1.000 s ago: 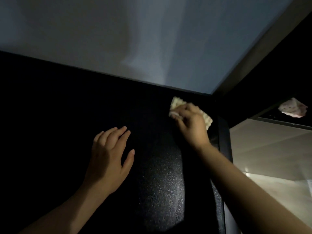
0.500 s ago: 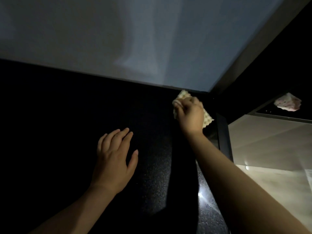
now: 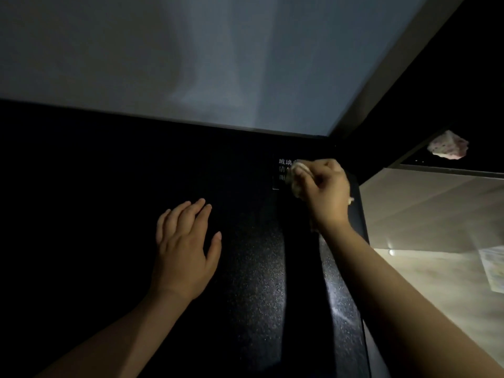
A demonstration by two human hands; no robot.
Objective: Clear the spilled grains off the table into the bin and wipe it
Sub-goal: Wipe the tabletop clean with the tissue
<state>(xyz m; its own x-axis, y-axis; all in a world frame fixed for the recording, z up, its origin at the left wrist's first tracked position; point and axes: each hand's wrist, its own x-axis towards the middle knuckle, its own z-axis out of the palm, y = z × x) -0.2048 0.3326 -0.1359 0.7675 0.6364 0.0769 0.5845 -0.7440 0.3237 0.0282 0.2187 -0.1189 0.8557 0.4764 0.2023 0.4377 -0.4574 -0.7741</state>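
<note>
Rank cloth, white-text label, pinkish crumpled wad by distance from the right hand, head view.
1. Cloth: gripped in the right hand, near the far right corner of the table.
2. White-text label: on the table just left of the hand, partly covered.
3. Pinkish crumpled wad: far upper right, beyond the table's edge.
</note>
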